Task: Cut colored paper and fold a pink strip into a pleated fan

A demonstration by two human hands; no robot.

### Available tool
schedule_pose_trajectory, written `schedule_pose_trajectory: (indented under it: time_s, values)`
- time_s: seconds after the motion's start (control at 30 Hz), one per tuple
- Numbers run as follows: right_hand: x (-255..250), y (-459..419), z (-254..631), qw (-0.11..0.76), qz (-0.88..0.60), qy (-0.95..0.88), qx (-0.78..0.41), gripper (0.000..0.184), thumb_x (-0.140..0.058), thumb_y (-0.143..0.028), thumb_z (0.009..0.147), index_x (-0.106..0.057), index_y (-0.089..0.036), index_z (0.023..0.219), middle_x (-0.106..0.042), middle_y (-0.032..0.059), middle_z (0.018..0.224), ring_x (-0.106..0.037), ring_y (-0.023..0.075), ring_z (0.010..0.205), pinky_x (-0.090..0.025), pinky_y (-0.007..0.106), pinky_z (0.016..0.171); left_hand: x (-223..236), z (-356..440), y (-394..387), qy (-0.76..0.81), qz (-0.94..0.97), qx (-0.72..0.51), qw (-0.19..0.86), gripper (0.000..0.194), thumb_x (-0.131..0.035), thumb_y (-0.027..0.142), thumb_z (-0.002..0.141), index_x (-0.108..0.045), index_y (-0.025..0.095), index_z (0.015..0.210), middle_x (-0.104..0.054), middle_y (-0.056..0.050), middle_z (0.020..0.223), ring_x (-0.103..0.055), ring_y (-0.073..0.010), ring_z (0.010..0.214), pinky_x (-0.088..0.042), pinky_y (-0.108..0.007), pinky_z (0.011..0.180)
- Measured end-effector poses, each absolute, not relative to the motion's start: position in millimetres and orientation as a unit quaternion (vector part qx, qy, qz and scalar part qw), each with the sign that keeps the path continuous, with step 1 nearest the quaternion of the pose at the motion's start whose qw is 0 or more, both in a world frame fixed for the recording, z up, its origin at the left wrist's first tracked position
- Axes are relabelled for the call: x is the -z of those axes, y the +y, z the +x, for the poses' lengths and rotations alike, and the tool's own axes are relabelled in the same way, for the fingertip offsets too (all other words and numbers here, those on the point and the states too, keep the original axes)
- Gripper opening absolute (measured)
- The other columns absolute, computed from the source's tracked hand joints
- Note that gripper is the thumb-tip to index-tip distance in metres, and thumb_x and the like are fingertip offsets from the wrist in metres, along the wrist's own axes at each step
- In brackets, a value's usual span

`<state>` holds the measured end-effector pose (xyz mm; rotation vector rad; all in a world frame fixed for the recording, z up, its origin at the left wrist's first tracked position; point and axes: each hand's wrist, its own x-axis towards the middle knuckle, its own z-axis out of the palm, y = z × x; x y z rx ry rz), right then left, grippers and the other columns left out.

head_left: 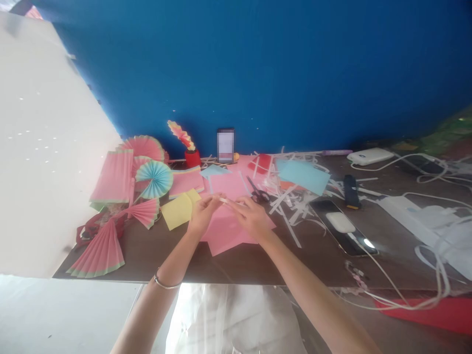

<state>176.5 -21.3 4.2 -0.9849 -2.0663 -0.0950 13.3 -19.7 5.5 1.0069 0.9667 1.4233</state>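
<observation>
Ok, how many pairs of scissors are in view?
1: the dark scissors, just beyond the right hand, beside the white paper strips. More may lie hidden under the strips.

On the tabletop [228, 268] before us, paper fans [155, 179] lie left, paper sheets [228, 235] in the middle beneath our fingers [239, 208]. Behind, an upright phone [225, 144] stands right of a pot [192, 159]. Rightward lie scissors [261, 196], paper strips [300, 209], then a flat phone [341, 241] bearing a case [339, 222].
</observation>
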Motion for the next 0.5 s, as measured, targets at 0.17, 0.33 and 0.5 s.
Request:
schedule_pose_trajectory:
  time_s: [0.17, 0.33, 0.5]
  values:
    - [-7.1, -21.4, 177.9, 0.367, -0.387, -0.843, 0.073, 0.029, -0.044, -0.024, 0.089, -0.06, -0.03, 0.113, -0.057, 0.0035, 0.083, -0.056, 0.0127, 0.072, -0.044, 0.024, 0.064, -9.8, 11.4, -20.8, 0.414, 0.425, -0.6, 0.537, 0.031, -0.065, 0.04, 0.069, -0.07, 0.015, 0.087, -0.068, -0.009, 0.099, -0.061, -0.0237, 0.099, -0.045, -0.041, 0.093]
    - [-7.1, -20.6, 178.4, 0.346, -0.386, -0.851, 0.085, 0.033, -0.043, -0.02, 0.089, -0.056, -0.032, 0.118, -0.056, 0.0033, 0.084, -0.055, 0.0127, 0.072, -0.042, 0.024, 0.063, -11.7, 9.2, -20.2, 0.411, 0.42, -0.603, 0.539, 0.031, -0.066, 0.041, 0.069, -0.07, 0.015, 0.086, -0.069, -0.009, 0.095, -0.062, -0.0232, 0.096, -0.046, -0.041, 0.092]
    - [-3.4, -19.3, 177.8, 0.342, -0.382, -0.853, 0.093, 0.035, -0.042, -0.016, 0.088, -0.056, -0.029, 0.118, -0.056, 0.0036, 0.084, -0.054, 0.013, 0.07, -0.042, 0.024, 0.06, -12.1, 8.1, -19.2, 0.389, 0.407, -0.611, 0.557, 0.029, -0.067, 0.039, 0.068, -0.07, 0.015, 0.085, -0.07, -0.008, 0.093, -0.063, -0.0226, 0.094, -0.046, -0.041, 0.093]
